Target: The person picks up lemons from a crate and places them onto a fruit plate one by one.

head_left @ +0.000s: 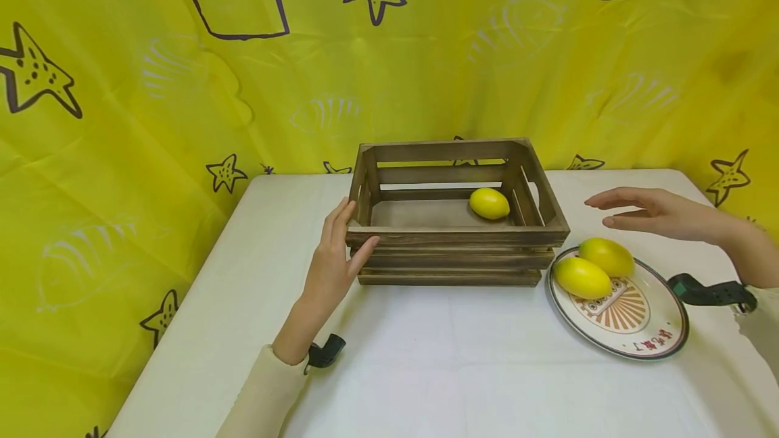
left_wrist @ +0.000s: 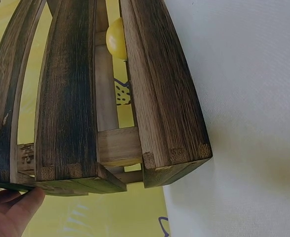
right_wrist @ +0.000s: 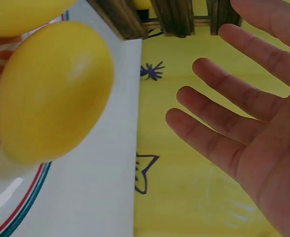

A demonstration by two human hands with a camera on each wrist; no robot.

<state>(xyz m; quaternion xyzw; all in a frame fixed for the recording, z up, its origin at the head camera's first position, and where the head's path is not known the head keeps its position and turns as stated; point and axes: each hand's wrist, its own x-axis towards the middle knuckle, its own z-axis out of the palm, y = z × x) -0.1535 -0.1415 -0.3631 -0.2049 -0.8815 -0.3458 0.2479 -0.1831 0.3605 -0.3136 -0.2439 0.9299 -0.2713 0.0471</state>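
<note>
A brown slatted wooden crate (head_left: 450, 257) stands at the middle of the table, with one lemon (head_left: 489, 203) inside near its right end. My left hand (head_left: 331, 262) grips the crate's front left corner, thumb on the front slat and fingers along the left side. In the left wrist view, fingertips (left_wrist: 33, 197) rest against the crate's end. My right hand (head_left: 669, 213) hovers with fingers extended and nothing in it, beyond two lemons (head_left: 583, 278) on a round plate (head_left: 660, 309). The right wrist view shows its spread fingers (right_wrist: 219, 106) apart from the nearer lemon (right_wrist: 56, 91).
The white table (head_left: 426, 370) runs up to a yellow curtain (head_left: 389, 73) with starfish and fish drawings, behind and at the sides. The plate lies close to the crate's front right corner. Each wrist carries a dark camera strap (head_left: 712, 291).
</note>
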